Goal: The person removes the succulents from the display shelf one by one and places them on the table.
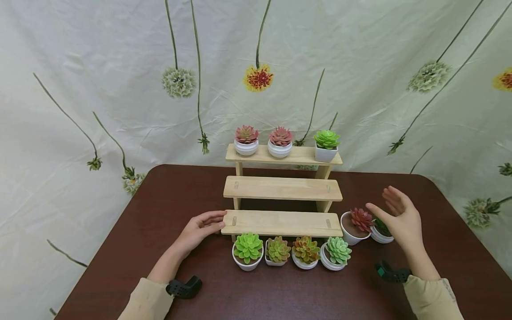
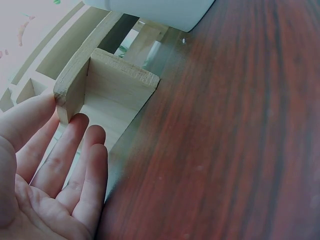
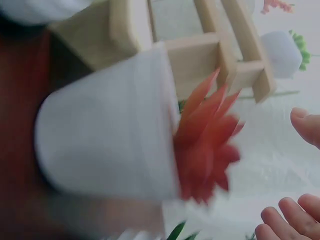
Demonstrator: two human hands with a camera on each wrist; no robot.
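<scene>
A three-tier wooden plant stand stands mid-table. At the left end of its lowest board, my left hand pinches the corner, thumb at the edge and fingertips behind it in the left wrist view. My right hand is spread in the air, holding nothing, by the red succulent. That plant's white pot sits on the table at the stand's right end. Right beside it, partly hidden by the hand, is a dark green plant in a white pot.
Before the stand is a row of white-potted succulents: bright green, green-red, orange-brown and pale green. Two pink succulents and a green one occupy the top board. A floral cloth hangs behind the dark table.
</scene>
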